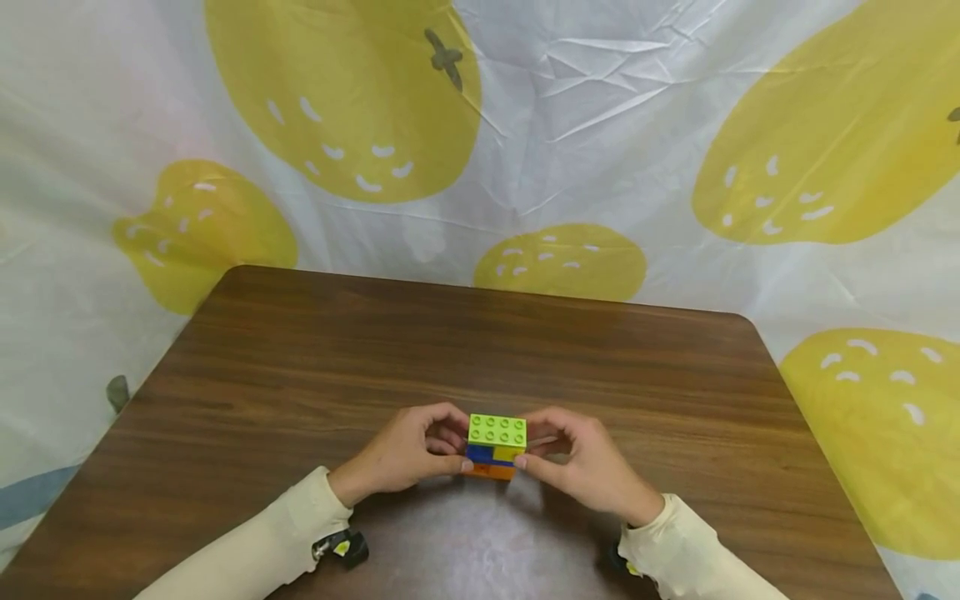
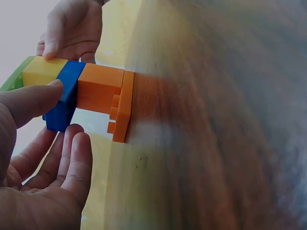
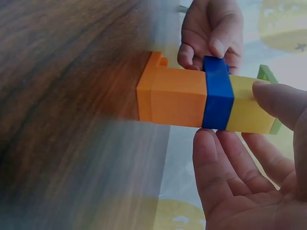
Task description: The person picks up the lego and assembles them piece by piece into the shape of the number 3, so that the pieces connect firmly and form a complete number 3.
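Observation:
A small tower of toy building bricks stands on the table between both hands. Its orange base plate (image 2: 125, 108) carries an orange brick (image 3: 178, 96). A blue brick (image 3: 218, 93) lies across that, jutting out toward the left hand. Above it sit a yellow brick (image 3: 249, 103) and a studded lime-green brick (image 1: 497, 430) at the top. My left hand (image 1: 401, 446) grips the blue brick's jutting end, thumb on the near side and fingers behind. With its thumb on the yellow brick, my right hand (image 1: 588, 458) holds the tower from the other side, fingertips along the blue and yellow bricks.
The brown wood-grain table (image 1: 450, 350) has rounded far corners. Behind it hangs a white cloth (image 1: 600, 108) printed with large yellow fruit. A dark wrist camera (image 1: 348, 548) hangs below the left cream sleeve (image 1: 255, 537).

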Tool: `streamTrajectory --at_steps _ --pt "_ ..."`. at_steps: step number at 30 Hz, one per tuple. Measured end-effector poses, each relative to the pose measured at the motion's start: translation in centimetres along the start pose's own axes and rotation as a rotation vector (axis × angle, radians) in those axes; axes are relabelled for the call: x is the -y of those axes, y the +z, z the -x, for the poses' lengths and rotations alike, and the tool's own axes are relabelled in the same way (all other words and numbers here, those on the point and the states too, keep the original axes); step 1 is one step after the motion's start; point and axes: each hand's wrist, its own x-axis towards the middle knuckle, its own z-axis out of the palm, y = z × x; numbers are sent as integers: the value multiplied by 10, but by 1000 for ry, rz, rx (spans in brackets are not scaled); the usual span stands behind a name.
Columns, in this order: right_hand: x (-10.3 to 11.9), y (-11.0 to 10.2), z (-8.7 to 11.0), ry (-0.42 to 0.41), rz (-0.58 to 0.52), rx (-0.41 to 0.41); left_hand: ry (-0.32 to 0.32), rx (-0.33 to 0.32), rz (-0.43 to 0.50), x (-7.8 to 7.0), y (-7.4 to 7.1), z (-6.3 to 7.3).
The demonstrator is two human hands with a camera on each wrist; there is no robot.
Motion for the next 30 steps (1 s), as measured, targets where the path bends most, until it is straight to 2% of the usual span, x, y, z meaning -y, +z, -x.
streamTrajectory --at_steps 8,17,30 --pt "-3 3 2 32 17 9 -4 -4 5 2 2 0" --pt "0 3 2 20 26 -4 2 -16 19 0 2 1" --pt "5 0 -1 116 31 -28 -24 -8 39 -9 -2 2"
